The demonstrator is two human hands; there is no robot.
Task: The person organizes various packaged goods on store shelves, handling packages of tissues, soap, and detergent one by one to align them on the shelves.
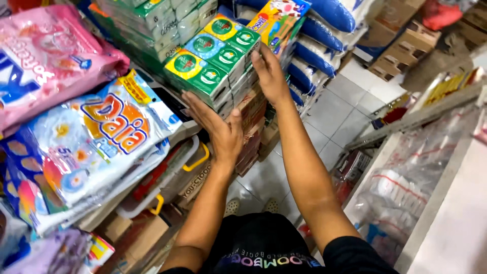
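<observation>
A block of green, wrapped packs (pixel 215 58) with round red, blue and yellow labels sits on top of a tall stack of brownish cartons (pixel 252 127). My left hand (pixel 217 128) presses flat against the near side of the block and the stack below it, fingers spread. Further along, my right hand (pixel 269 73) lies against the far right edge of the green packs, palm on them. Both arms reach forward from the bottom of the view. A colourful box (pixel 279 20) lies just beyond the packs.
Big soft detergent bags, pink (pixel 48 56) and white-blue (pixel 96 147), are piled at left. Blue sacks (pixel 317 30) lean behind the stack. A white tiled floor (pixel 337 109) runs between, with cardboard boxes (pixel 406 43) at the far right. A counter (pixel 456 203) with bagged goods stands at right.
</observation>
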